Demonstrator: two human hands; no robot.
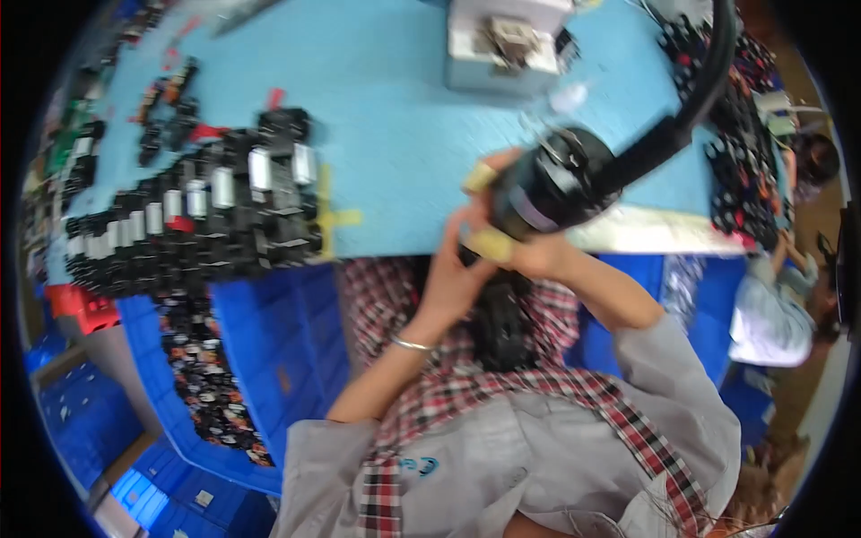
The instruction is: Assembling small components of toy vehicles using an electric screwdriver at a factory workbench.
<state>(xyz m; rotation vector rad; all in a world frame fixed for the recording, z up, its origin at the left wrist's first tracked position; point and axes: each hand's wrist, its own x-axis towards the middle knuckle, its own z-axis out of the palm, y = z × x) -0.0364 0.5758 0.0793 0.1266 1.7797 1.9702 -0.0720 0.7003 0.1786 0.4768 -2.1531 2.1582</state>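
A blue table [386,117] fills the upper part, with blue bins [300,345] under its near edge. Black parts [211,202] with white faces stand in packed rows on the table's left side; more dark parts [744,161] heap at the right. A co-worker [773,318] sits beyond them. Near the far edge, a white box [498,76] bears a metal piece [516,40].

A black cylinder [549,184] on a thick black arm [659,148] hangs over the near edge, just beyond the left hand [453,273] and overlapping the right hand [536,255] in view. The hands meet, fingers bent and close together; blur and the cylinder hide whether either grips anything. Yellow covers [489,245] sit on fingertips, and a silver bracelet [413,344] circles the left wrist.
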